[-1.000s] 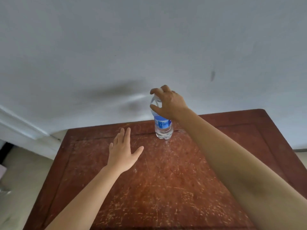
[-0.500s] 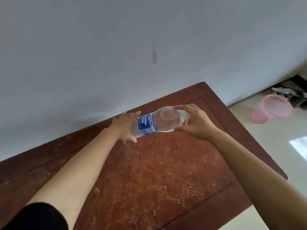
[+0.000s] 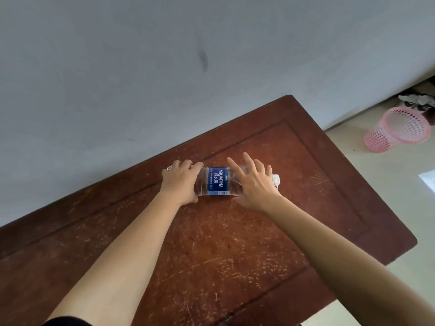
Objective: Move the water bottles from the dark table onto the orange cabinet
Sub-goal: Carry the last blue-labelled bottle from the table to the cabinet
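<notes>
A clear water bottle [image 3: 219, 181] with a blue label lies on its side on a scratched reddish-brown wooden top [image 3: 235, 250], its white cap [image 3: 276, 179] pointing right. My left hand [image 3: 180, 182] is wrapped around the bottle's base end. My right hand [image 3: 253, 184] lies over the neck end with its fingers spread and straight, palm resting on the bottle. No other bottle is in view.
A grey wall [image 3: 164, 67] stands right behind the wooden top's far edge. To the right, a pink mesh basket [image 3: 397, 129] lies tipped on the pale floor [image 3: 388, 196], with some dark clutter behind it by the wall.
The bottle stood upright in my right hand, was tipped sideways between both hands, and now lies flat on the wood. My right hand's fingers have spread. The view has swung right.
</notes>
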`<action>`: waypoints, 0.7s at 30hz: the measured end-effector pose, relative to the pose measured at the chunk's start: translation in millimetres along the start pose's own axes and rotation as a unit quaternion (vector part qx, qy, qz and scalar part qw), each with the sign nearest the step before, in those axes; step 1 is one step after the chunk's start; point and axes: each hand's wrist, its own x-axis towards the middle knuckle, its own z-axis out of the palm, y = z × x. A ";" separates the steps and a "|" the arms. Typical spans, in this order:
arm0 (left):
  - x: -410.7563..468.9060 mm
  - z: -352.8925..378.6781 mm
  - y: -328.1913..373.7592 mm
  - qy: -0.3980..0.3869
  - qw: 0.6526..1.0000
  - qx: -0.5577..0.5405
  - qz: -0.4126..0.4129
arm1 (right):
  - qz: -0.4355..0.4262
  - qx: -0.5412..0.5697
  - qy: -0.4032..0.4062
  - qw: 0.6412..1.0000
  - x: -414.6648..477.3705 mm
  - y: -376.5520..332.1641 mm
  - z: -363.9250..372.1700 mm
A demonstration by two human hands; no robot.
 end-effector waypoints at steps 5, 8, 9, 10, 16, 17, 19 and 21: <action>-1.0 6.4 5.6 0.024 0.999 0.002 -0.028 | -0.010 -0.024 0.037 0.999 4.5 1.6 12.6; -6.1 7.8 10.3 0.036 0.999 0.005 -0.037 | -0.011 -0.038 0.046 0.998 1.0 0.6 14.3; -9.8 8.7 12.5 0.039 0.998 0.005 -0.043 | -0.015 -0.046 0.051 0.998 -1.1 0.5 14.8; -14.3 9.2 15.6 0.040 0.998 0.008 -0.051 | -0.022 -0.058 0.056 0.996 -3.2 2.0 15.3; -78.7 39.0 55.2 0.065 0.986 -0.023 -0.151 | -0.110 -0.130 0.039 0.985 -10.6 10.5 13.7; -87.2 45.6 63.8 0.073 0.983 -0.029 -0.165 | -0.121 -0.139 0.034 0.982 -11.6 12.4 14.4; -107.1 58.8 76.6 0.082 0.975 -0.044 -0.199 | -0.150 -0.155 0.029 0.976 -19.2 10.8 19.6; -128.9 70.1 84.6 0.084 0.968 -0.058 -0.230 | -0.182 -0.171 0.028 0.968 -30.4 5.7 27.8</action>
